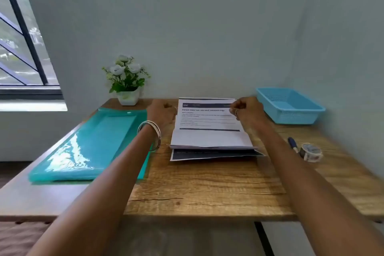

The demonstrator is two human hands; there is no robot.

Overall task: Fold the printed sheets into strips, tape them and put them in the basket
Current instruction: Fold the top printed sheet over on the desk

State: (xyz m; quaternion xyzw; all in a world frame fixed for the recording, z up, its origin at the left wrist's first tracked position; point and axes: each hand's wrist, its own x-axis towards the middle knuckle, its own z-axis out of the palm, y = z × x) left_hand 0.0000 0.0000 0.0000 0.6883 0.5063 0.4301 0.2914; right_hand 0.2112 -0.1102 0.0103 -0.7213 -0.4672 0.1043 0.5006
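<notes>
A printed sheet lies on the wooden desk, its near part raised above a second sheet with a dark band beneath it. My left hand sits at the sheet's far left edge with curled fingers, seemingly gripping that edge. At the far right corner, my right hand pinches the same sheet. A blue mesh basket stands at the back right, with nothing seen in it. A tape roll rests on the desk to the right of the sheets.
A teal plastic folder covers the desk's left side. A potted plant with white flowers stands at the back by the wall. A blue pen lies beside the tape roll. A window is on the left.
</notes>
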